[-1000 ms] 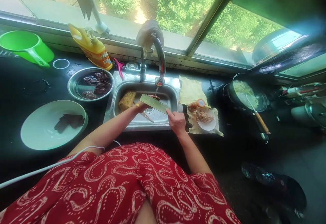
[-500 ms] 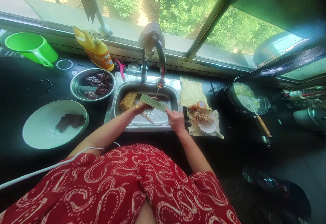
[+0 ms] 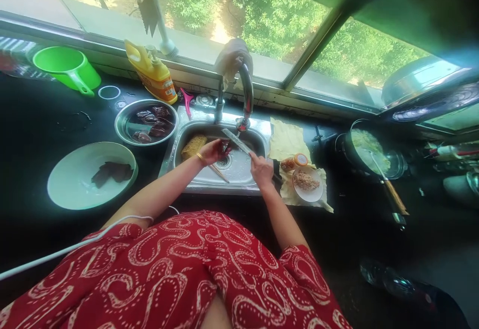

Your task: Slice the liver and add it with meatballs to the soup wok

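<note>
My right hand [image 3: 262, 169] grips the handle of a cleaver [image 3: 238, 141], its broad blade tilted under the tap [image 3: 247, 94] and seen nearly edge-on. Left of the blade, my left hand [image 3: 214, 151] is half curled over the sink [image 3: 209, 185], apart from the blade. Something small and dark shows between its fingers, too dim to name. A brown sponge-like block [image 3: 192, 146] lies in the sink's left side. Wooden chopsticks [image 3: 219, 173] seem to rest near the drain, partly behind my left hand.
On the left are a steel bowl [image 3: 119, 124] of dark pieces in water, a white bowl [image 3: 71, 184] with a dark slice, a green jug [image 3: 56, 65] and a yellow bottle [image 3: 159, 82]. Right stand a small plate [image 3: 312, 197], a jar [image 3: 288, 163] and a pan [image 3: 354, 144].
The cleaver has turned from showing its flat face to nearly edge-on. My left hand has come out from beneath the blade to its left. The whole view has shifted slightly.
</note>
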A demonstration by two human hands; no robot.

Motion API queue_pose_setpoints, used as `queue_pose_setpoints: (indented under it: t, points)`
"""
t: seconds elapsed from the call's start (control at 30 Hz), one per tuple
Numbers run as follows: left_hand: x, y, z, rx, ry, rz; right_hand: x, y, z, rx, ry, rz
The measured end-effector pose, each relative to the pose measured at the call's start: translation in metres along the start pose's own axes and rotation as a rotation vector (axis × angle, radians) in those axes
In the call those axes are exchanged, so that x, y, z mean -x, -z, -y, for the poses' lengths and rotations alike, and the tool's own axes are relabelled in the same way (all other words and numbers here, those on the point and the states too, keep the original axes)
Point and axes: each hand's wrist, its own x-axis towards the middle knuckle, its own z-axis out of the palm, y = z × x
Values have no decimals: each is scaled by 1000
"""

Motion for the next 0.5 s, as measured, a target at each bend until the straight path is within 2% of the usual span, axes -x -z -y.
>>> queue_pose_setpoints:
  t: [0.13,0.3,0.4,0.5]
  points:
    - [17,7,-12,145,-20,-71,-16,3,9,74,33,13]
    - [44,23,-18,228,-52,-139,-34,4,27,86,99,36]
    - [65,36,-20,162,-118,-163,-38,6,32,-7,105,88]
    - [96,58,-32,-24,-234,-171,-36,7,31,-144,56,205]
